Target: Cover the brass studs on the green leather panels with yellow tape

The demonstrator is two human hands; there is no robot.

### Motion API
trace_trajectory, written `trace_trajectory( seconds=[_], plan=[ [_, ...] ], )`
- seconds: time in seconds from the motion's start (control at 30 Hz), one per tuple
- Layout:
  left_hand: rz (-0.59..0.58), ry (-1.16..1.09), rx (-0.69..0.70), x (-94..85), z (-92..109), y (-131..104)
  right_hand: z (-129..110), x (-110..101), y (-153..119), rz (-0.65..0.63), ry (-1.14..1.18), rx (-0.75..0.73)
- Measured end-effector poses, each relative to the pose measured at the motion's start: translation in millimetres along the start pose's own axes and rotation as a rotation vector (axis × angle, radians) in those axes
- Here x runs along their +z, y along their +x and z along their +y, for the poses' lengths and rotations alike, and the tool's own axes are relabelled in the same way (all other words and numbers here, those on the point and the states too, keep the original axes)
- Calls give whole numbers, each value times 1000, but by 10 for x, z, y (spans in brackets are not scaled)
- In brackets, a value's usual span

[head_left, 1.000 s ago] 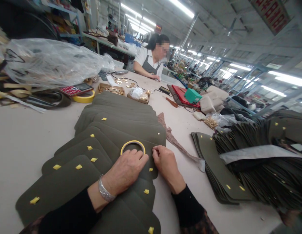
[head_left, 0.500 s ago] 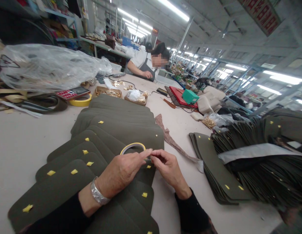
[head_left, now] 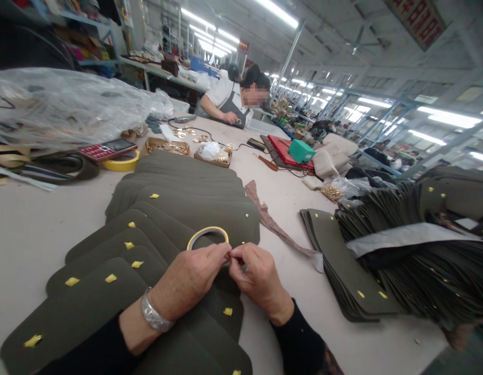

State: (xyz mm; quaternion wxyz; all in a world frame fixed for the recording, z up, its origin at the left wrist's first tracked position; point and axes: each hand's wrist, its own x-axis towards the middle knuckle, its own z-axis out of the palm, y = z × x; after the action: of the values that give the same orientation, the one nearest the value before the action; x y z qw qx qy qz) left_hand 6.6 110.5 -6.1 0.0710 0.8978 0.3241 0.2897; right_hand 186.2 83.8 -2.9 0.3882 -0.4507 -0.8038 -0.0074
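Observation:
Dark green panels (head_left: 179, 192) lie fanned out on the pale table (head_left: 280, 203), several with small yellow tape pieces (head_left: 110, 278). A roll of yellow tape (head_left: 207, 230) stands partly hidden behind my left hand (head_left: 190, 278), whose fingers are closed around it or against it; the grip is hidden. My right hand (head_left: 257, 273) is closed in a pinch, its fingertips meeting those of my left hand. What lies between the fingertips is too small to make out. Both hands are over the panels, near their right edge.
More dark panels (head_left: 339, 265) are stacked at the right beside a brown strip (head_left: 275, 226). Boxes of gold-coloured parts (head_left: 167, 147), another yellow tape roll (head_left: 122, 161) and a plastic bag (head_left: 70, 104) stand farther back. A person (head_left: 228, 101) works across the table.
My right hand has moved slightly left and its fingertips now meet my left hand's lower down. The view has shifted a little. The person opposite now holds a small thing.

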Motion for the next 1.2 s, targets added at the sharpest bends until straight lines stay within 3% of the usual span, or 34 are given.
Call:
trace_trajectory(
  seconds=[0.1, 0.17, 0.33, 0.4, 0.47, 0.6, 0.7, 1.0, 1.1, 1.2],
  plan=[
    [1, 13, -40, -5, 21, 13, -59, -4, -3, 31, -24, 7],
    [39, 28, -35, -1, 36, 18, -124, -8, 9, 67, 28, 106],
    [196, 49, 78, -7, 91, 14, -75, -8, 47, 86, 425, 680],
    [181, 64, 93, -10, 105, 11, 78, -23, 36, 85, 558, 871],
    [73, 111, 66, -7, 99, 13, 249, -47, 9, 70, 609, 951],
    [-199, 203, -23, 11, 66, 37, 428, -72, -46, -23, 524, 889],
    [-289, 202, -56, 23, 58, 53, 393, -58, -43, -73, 350, 770],
    [-303, 167, -74, 34, 64, 51, 345, 72, 21, -174, -90, 521],
    [-281, 177, -59, 31, 75, 39, 378, 59, 21, -184, -141, 539],
    [-255, 180, -49, 33, 70, 22, 399, -19, -7, -93, -95, 600]
  ],
)
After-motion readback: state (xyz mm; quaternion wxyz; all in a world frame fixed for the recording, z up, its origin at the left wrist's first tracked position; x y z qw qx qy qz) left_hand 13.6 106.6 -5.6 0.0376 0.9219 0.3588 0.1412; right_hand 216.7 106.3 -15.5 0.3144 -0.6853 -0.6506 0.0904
